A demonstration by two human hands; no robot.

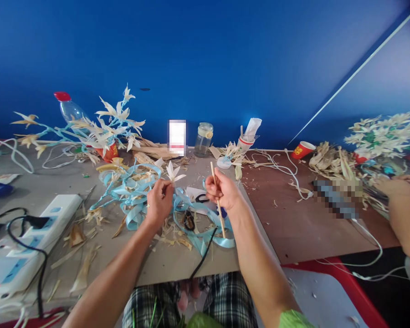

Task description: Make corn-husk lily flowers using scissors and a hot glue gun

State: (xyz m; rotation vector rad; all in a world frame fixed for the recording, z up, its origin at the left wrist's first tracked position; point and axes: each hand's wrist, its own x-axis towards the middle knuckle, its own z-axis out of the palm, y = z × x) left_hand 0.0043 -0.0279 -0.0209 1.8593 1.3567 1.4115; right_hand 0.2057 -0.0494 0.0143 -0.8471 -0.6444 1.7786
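Note:
My left hand (159, 200) is closed in a pinch on a small pale husk flower (174, 173), held above the table. My right hand (221, 189) is closed around a thin wooden stick (217, 200) that points up and slightly left, its lower end hanging below my palm. The two hands are a short gap apart, over a tangle of light blue ribbon (133, 193). Scissors with black handles (191, 214) lie on the table between my wrists.
A finished spray of husk flowers on blue stems (99, 125) stands at the back left beside a plastic bottle (68, 109). A glass jar (204, 139), paper cups (303, 149), a power strip (27, 241) with cables, and husk scraps lie around. Another person's arm (401, 214) rests at the right.

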